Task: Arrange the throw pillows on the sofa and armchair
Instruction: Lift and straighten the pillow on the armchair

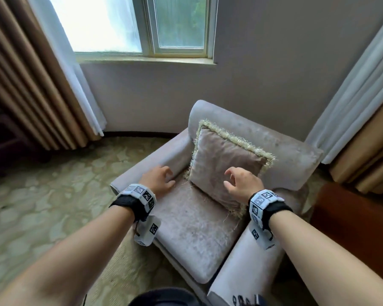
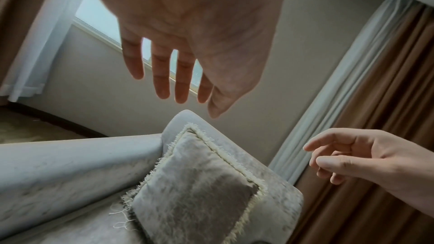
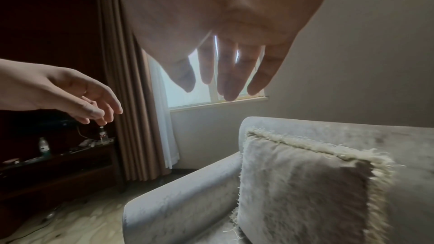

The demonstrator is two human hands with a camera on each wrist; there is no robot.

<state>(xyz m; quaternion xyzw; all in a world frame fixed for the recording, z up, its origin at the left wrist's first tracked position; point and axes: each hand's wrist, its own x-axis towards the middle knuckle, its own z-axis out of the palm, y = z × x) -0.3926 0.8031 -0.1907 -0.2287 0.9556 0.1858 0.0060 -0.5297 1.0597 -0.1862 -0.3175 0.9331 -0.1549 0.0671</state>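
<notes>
The fringed pillow [image 1: 221, 171] leans upright against the armchair [image 1: 285, 155] back, directly ahead of both empty, loosely spread hands, the right hand [image 1: 243, 183] nearer than the left hand [image 1: 158, 180].

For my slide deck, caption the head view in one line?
Both open hands, left hand and right hand, hover before a fringed pillow propped in the armchair.

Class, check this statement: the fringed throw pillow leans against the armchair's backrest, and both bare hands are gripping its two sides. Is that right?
Not quite. The throw pillow does lean against the backrest of the armchair, but neither hand grips it. The head view shows the left hand and right hand hovering in front of it, fingers loosely spread; both wrist views show the palms holding nothing.
</notes>
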